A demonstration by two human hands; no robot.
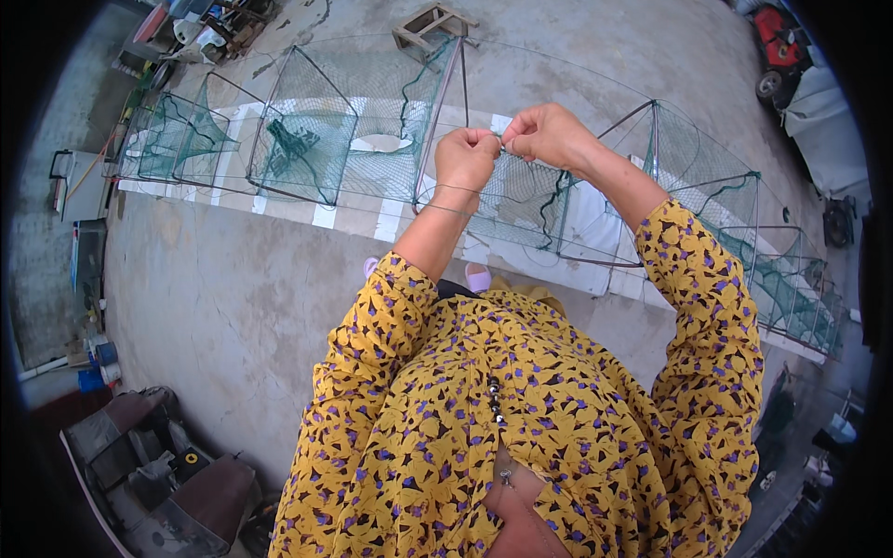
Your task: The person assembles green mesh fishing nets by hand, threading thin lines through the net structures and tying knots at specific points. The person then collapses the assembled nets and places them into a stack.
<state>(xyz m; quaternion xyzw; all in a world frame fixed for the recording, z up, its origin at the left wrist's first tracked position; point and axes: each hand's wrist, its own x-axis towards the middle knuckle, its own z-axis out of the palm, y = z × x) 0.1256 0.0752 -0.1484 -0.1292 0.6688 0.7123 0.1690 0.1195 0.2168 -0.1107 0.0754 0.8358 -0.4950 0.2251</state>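
A long green fishing net trap point(381, 167) on dark square frames stretches from left to right in front of me. Both my hands are raised over its middle, close together. My left hand point(464, 163) pinches thumb against fingers, and my right hand point(547, 138) does the same just beside it. Between the fingertips is a bit of thin green cord or netting, too small to make out fully. One dark frame bar point(464, 88) rises just behind my left hand. A bunched dark green piece of netting point(292, 139) hangs inside the trap on the left.
Beneath the trap runs a pale striped sheet or board point(391, 221) on the concrete floor point(214, 298). A small wooden stool point(433, 26) stands beyond it. At the lower left is a dark seated vehicle point(158, 474); a red wheeled machine point(779, 51) is at the far right.
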